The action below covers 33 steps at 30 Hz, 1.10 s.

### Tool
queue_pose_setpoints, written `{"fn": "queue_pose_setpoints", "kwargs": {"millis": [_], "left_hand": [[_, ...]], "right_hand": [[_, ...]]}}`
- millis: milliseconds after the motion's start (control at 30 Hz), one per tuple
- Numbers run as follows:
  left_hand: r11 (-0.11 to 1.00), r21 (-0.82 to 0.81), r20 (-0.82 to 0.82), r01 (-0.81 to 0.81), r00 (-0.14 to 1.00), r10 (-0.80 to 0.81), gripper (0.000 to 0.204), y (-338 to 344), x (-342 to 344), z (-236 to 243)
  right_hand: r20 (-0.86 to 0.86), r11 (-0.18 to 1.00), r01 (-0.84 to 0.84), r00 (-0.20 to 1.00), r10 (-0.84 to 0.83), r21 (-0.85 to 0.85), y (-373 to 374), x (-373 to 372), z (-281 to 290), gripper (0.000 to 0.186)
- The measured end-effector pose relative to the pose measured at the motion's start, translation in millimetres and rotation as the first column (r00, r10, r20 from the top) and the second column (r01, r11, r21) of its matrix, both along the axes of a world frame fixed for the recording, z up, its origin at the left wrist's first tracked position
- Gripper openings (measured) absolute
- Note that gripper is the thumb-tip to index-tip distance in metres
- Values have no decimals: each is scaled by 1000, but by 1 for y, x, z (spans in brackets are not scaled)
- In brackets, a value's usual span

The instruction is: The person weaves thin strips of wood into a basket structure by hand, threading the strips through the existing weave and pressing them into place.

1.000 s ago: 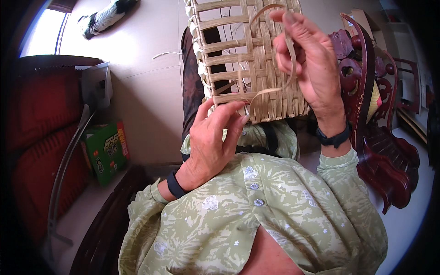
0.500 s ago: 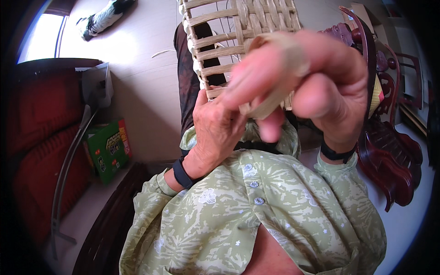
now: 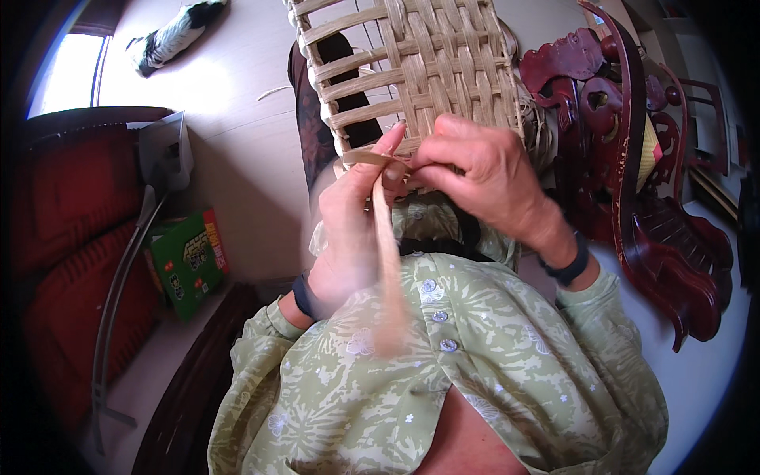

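Note:
A woven panel [image 3: 434,67] of pale, flat strips stretches away from my lap, its left side open in a ladder of crosswise bands and its right side closely woven. At its near edge, my left hand [image 3: 346,214] is closed, pinching a loose flat tan strip [image 3: 383,226] between thumb and fingers. One length of that strip hangs down, blurred, over my patterned green shirt. Close beside it, my right hand [image 3: 492,170] has its fingertips pinched together on the strip by the left thumb. The fingers hide the exact spot where the strip meets the panel.
At the right stands a carved dark red wooden chair [image 3: 625,150]. On the left are a red cushioned seat [image 3: 83,202], a curved metal stand [image 3: 119,309] and a green box [image 3: 186,265]. A black-and-white furry animal [image 3: 174,38] lies on the floor at the far left.
My right hand has come down from close to the camera to the panel's near edge, beside my left hand. The loose strip now hangs from my left hand.

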<state>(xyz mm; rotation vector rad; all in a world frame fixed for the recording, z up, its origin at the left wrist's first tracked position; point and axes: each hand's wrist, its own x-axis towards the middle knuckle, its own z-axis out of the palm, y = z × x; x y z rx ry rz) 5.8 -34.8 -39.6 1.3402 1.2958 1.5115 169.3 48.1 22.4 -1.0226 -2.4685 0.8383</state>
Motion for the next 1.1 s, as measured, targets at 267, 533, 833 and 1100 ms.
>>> {"fn": "queue_pose_setpoints", "kwargs": {"millis": [267, 533, 833, 1100], "left_hand": [[994, -80, 196, 69, 979, -52, 35, -6, 1, -6], [997, 60, 10, 51, 999, -52, 55, -2, -7, -5], [987, 156, -40, 24, 999, -18, 58, -3, -7, -6], [998, 55, -118, 44, 992, -37, 25, -11, -9, -3]], "right_hand": [[47, 796, -51, 994, 100, -603, 35, -4, 39, 15], [79, 838, 73, 996, -36, -541, 17, -12, 22, 18], [-41, 921, 5, 999, -22, -390, 11, -6, 12, 17], [-111, 659, 103, 955, -274, -745, 43, -11, 68, 14]]}}
